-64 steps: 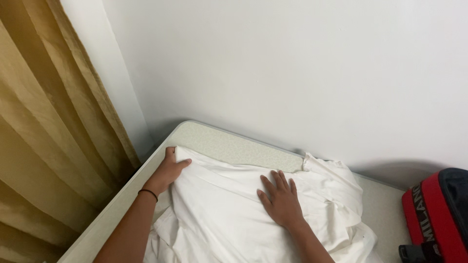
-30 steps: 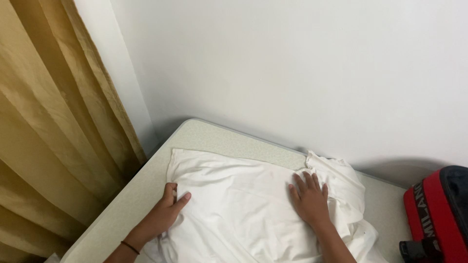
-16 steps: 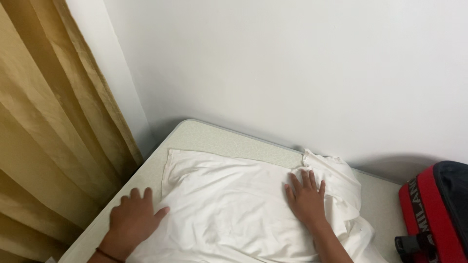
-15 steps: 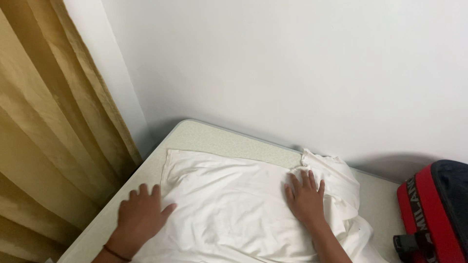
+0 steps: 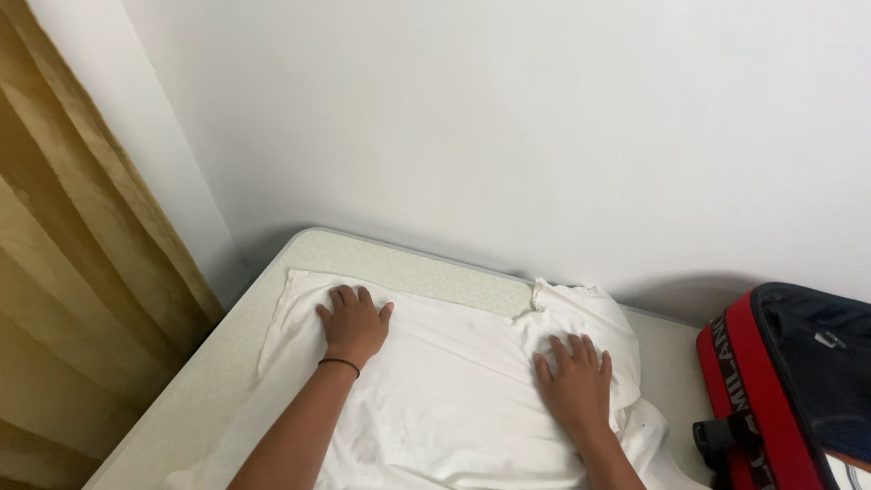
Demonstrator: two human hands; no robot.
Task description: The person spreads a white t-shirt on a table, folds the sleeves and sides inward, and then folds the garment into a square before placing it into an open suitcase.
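Note:
A white garment [image 5: 454, 399] lies spread on a pale speckled table [image 5: 390, 263]. My left hand [image 5: 352, 319] rests flat on its upper left part, fingers apart, a thin dark band around the wrist. My right hand [image 5: 573, 383] presses flat on the right side, just below a bunched, rumpled part of the cloth [image 5: 581, 313]. Neither hand grips anything.
A plain white wall stands right behind the table. Tan curtains [image 5: 73, 299] hang at the left, beside the table's left edge. A red and black suitcase [image 5: 789, 381] lies open at the right end of the table.
My left hand has moved from the table's left edge up and right onto the cloth. My right hand stays on the right side. The view has shifted slightly right.

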